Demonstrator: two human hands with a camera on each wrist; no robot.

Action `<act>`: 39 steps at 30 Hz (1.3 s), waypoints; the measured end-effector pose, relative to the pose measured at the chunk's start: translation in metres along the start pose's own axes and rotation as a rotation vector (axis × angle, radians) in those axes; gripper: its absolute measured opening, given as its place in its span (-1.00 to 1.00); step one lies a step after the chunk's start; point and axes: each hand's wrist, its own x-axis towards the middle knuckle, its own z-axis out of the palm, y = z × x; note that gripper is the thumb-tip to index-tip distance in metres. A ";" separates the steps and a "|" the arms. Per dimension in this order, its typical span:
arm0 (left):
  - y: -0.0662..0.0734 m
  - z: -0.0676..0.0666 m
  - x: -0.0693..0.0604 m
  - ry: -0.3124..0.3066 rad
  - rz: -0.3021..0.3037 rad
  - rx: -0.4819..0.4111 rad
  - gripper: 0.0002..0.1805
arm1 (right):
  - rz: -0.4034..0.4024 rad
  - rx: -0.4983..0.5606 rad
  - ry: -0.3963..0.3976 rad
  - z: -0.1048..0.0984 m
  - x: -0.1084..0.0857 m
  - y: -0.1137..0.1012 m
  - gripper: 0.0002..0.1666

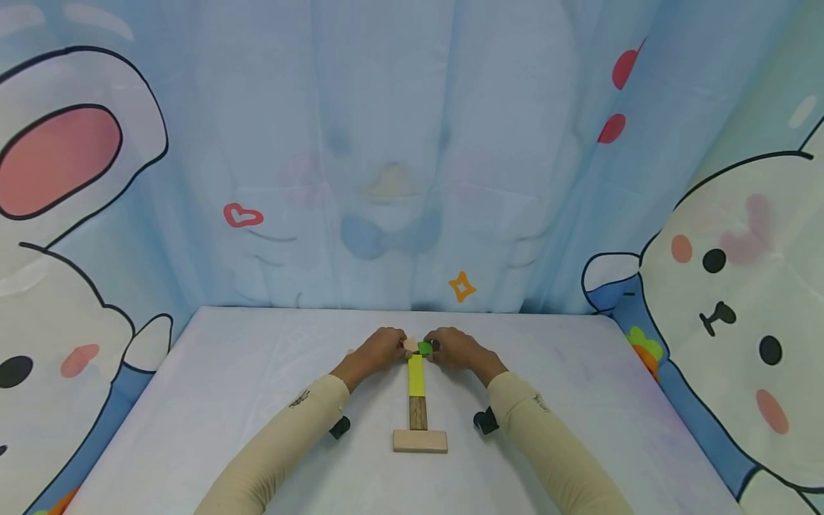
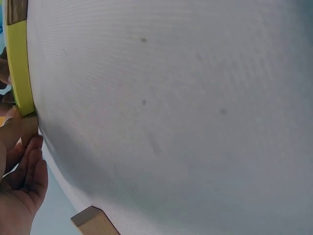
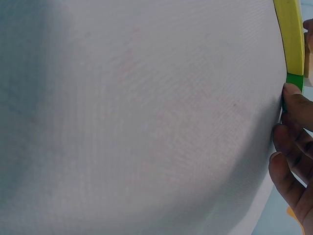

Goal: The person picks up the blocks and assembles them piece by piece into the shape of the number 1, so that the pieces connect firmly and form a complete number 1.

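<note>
A column of wooden blocks lies on the white table: a pale plank (image 1: 420, 441) crosswise nearest me, then a dark brown block (image 1: 418, 413), then a yellow block (image 1: 416, 375). At the yellow block's far end, my left hand (image 1: 383, 347) pinches a pale wooden block (image 2: 29, 128) between thumb and fingers. Beside it, my right hand (image 1: 460, 348) pinches a green block (image 1: 425, 348), which meets the yellow block's end in the right wrist view. The fingers partly hide both small blocks.
Another wooden block (image 2: 95, 223) lies beyond my left hand, mostly hidden in the head view. Black wrist cameras (image 1: 340, 427) hang under both forearms. A blue cartoon curtain (image 1: 386, 143) rises behind the table's far edge.
</note>
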 end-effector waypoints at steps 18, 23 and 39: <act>0.001 -0.001 0.000 -0.031 0.016 -0.021 -0.63 | -0.017 0.000 -0.003 -0.001 0.000 0.001 -0.55; 0.001 -0.002 -0.001 -0.029 0.021 -0.013 -0.64 | -0.020 -0.001 0.000 -0.001 0.000 0.001 -0.55; 0.002 -0.002 0.001 -0.036 0.008 0.018 -0.66 | -0.026 0.007 0.009 0.002 0.002 0.004 -0.57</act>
